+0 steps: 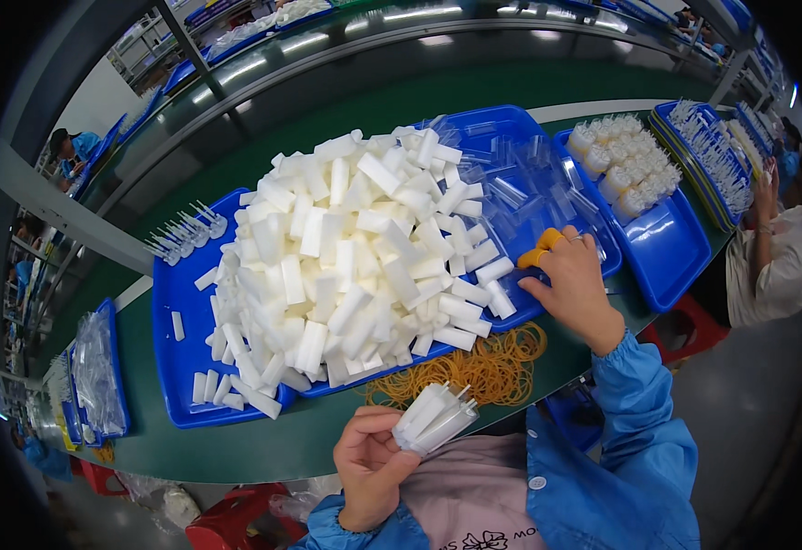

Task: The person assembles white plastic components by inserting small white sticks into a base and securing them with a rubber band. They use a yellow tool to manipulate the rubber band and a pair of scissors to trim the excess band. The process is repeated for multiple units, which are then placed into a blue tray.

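Observation:
My left hand (369, 463) is closed round a small bundle of clear plastic tubes (435, 419) with white filling and thin tips pointing up and right. It is held in front of my body, by the table's near edge. My right hand (570, 277), with yellow finger cots (542, 247) on its fingers, hovers at the right side of the heap of white foam sticks (346, 247). Its thumb and fingers are apart, and nothing shows between them. Loose clear plastic pieces (515, 183) lie beyond it in a blue tray (502, 115).
Tan rubber bands (479, 367) lie between the trays and me. A second blue tray (176, 367) bears part of the foam heap. To the right, a blue tray (667, 266) carries several banded bundles (625, 160). Another person (772, 266) sits at the right; red stools (236, 518) stand below.

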Demonstrator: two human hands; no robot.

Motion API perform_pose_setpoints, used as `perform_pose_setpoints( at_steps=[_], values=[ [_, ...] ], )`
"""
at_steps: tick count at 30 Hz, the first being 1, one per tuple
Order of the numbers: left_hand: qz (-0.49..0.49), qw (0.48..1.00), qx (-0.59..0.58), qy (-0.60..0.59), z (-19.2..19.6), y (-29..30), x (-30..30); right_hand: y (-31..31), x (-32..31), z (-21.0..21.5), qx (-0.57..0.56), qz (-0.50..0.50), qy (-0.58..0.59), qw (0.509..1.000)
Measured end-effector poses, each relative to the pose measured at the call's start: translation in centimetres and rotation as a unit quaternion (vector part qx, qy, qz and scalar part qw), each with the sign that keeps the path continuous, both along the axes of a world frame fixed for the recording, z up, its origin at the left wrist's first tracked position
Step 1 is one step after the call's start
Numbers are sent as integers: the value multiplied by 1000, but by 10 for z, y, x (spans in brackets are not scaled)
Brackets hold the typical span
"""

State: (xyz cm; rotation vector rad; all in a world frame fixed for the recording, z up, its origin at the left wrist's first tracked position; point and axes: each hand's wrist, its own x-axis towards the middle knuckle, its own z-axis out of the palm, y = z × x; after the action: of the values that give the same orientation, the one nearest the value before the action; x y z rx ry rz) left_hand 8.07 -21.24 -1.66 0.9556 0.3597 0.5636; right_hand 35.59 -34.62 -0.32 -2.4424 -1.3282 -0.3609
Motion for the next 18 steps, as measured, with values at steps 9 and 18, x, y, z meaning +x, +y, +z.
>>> perform_pose_setpoints(
  at_steps=[9, 18],
  values=[
    [-1, 1000, 28, 1, -1, 0, 2, -16, -58, 22, 428, 35, 517, 740],
    [19, 978, 201, 60, 7, -10, 2, -3, -97, 6, 439, 129, 652, 605]
  ],
)
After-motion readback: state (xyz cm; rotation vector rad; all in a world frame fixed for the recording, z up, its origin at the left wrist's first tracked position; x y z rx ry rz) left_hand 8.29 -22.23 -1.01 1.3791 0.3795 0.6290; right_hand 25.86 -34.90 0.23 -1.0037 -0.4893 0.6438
